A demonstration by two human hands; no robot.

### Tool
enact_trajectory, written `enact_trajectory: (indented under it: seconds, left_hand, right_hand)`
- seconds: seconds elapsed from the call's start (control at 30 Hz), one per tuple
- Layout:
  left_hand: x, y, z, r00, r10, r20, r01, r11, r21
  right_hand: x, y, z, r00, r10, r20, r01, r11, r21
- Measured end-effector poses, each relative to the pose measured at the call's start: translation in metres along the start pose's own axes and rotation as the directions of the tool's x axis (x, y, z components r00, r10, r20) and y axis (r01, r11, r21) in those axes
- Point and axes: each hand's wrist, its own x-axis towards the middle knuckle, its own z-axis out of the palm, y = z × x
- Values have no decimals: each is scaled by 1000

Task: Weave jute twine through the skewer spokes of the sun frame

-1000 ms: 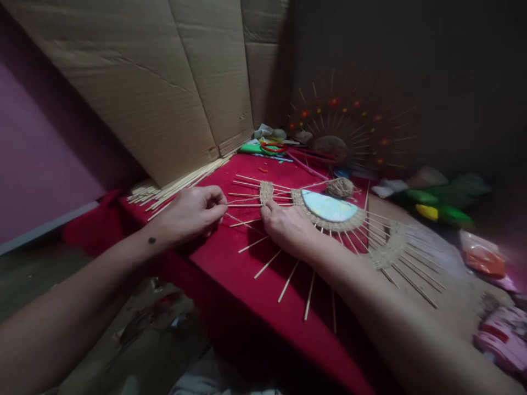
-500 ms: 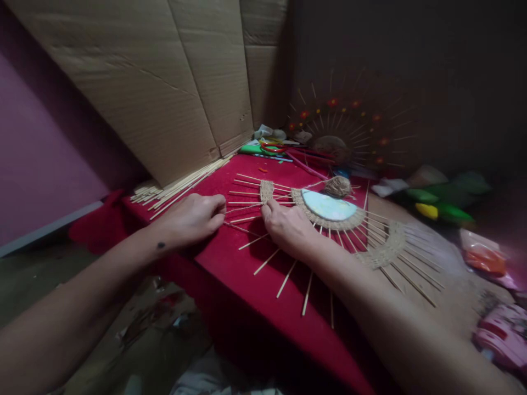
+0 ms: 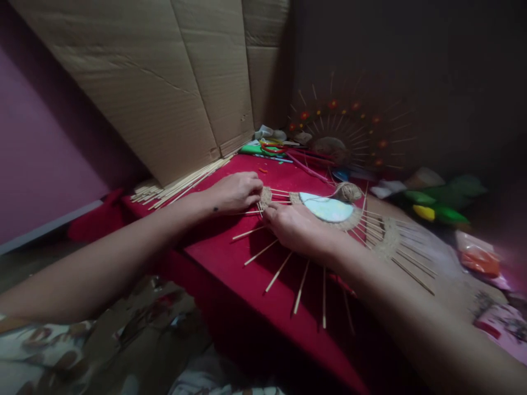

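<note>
Right hand (image 3: pixel 290 224) pinched half-round tan twine-and-stick weaving (image 3: pixel 295 198) near front edge of red cloth-covered table (image 3: pixel 222 252); left hand (image 3: pixel 239 192) curled against it, hold unclear. I judged hard tugging could skew pale sticks (image 3: pixel 279 272).

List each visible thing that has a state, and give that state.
Left hand: fingers curled at woven band; grip hidden
Right hand: fingers at band's lower end; grip unclear
Woven band: partly covered by hands
Light half-disc: flat, twine-edged
Twine ball: wound, strand trailing
Loose sticks: piled
Cardboard: upright, creased
Red cloth: spread, draped over edge
Flowered piece: upright
Clear packet: orange contents; seal unclear
</note>
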Motion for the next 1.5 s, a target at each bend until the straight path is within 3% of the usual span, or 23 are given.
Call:
enact_trajectory:
  seconds: [0.1, 0.2, 0.3, 0.6, 0.8, 0.9, 1.0, 1.2, 1.4, 1.5]
  left_hand:
    - [2, 1, 6, 1000, -29, -4, 29, 994, -107]
    - [-2, 3, 10, 993, -112, -41, 100, 970, -219]
    - [-6, 3, 12, 982, -171, -77, 140, 942, -305]
    - [-8, 4, 15, 965, -210, -156, 135, 911, -389]
    - [-7, 5, 13, 961, -233, -149, 150, 891, -428]
    - [-7, 5, 12, 959, -244, -146, 158, 885, -439]
    - [-8, 4, 11, 957, -246, -151, 163, 894, -418]
    - [-9, 3, 11, 950, -273, -153, 187, 889, -419]
    - [-15, -2, 4, 921, -362, -147, 264, 854, -449]
    - [-20, -3, 0, 897, -428, -110, 337, 823, -457]
  right_hand:
    - [-7, 5, -1, 1000, 28, -5, -27, 978, 208]
    - [-12, 12, 7, 989, 134, -61, -92, 885, 456]
    - [-12, 18, 13, 974, 192, -117, -92, 815, 572]
    - [-9, 16, 9, 981, 174, -90, -92, 813, 575]
    - [8, 14, -5, 992, 120, 29, -122, 925, 359]
    - [17, 11, 0, 973, 205, -111, -140, 896, 422]
    - [19, 9, 17, 927, 271, -261, -83, 823, 561]
    - [18, 11, 33, 850, 413, -327, -89, 724, 684]
    - [18, 8, 31, 885, 357, -298, -69, 734, 675]
    - [19, 7, 27, 907, 320, -275, -99, 795, 598]
